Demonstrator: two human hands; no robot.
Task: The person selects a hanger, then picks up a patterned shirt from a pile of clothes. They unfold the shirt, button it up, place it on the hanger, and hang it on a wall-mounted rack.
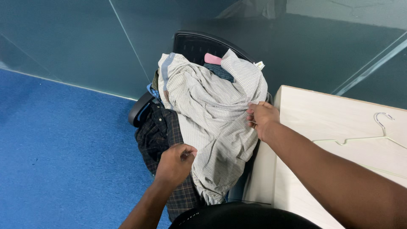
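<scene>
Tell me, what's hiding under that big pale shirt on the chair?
Under the pale shirt a dark plaid shirt, something blue and something pink peek out. The chair seat is covered.

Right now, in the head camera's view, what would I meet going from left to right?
Blue carpet floor → dark checked shirt → left hand → pale grey dotted shirt heaped on the black chair → right hand → light wooden table → white wire hanger.
</scene>
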